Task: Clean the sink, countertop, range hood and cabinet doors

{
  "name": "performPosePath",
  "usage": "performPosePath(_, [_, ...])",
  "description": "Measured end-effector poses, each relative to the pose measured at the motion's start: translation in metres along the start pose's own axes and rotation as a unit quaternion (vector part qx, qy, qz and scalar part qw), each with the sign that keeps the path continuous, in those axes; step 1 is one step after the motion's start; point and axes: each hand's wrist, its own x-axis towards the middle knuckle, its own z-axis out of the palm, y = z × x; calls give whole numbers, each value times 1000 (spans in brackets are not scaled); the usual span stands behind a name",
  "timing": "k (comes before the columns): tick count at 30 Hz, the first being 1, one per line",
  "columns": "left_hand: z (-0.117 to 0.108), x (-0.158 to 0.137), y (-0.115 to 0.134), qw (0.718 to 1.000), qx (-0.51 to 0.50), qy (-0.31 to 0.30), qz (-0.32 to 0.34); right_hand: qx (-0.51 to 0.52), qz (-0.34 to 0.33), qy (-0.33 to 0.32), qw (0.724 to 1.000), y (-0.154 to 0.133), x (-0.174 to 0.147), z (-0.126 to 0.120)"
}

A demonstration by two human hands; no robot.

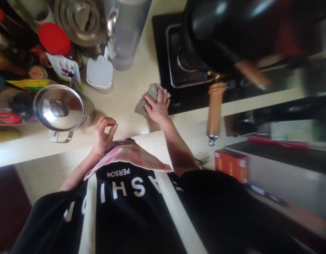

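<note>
The cooktop [176, 100] sits just right of the right hand [159, 108], the pot [69, 114] left of the left hand [102, 135], presumably leaving room between. The right arm [177, 144] reaches forward. The left hand curls; whether its fingertips meet, I cannot tell. Under the right hand's spread fingers lies the grey cloth [152, 91], likely for broad contact.

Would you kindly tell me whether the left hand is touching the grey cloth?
No, the right hand lies on the grey cloth, while the left hand is apart from it, nearer the lidded pot.
</note>
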Motion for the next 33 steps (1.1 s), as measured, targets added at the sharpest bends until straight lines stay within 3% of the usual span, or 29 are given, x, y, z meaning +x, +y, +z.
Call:
performPosePath(8, [-12,-4,-4,998,-11,-18,51,-14,64,82,994,-40,16,19])
performPosePath(13, [-11,-7,-9,997,-23,-43,57,-6,54,82,995,-66,-3,29])
performPosePath(20, [-10,1,-10,995,-28,-49,80,-3,-64,48,997,-98,-63,57])
performPosePath(25, [-1,5,-1,995,-21,-32,94,-1,-177,17,984,-68,-88,63])
performPosePath(29, [10,-2,2,998,0,-4,65,-29,-239,7,971,-31,-62,38])
performPosePath(31, [8,-11,-7,999,4,8,37,-53,-236,19,970,-31,-32,26])
performPosePath(33, [-4,-22,-26,1000,-1,19,13,-73,-223,34,972,-49,2,25])
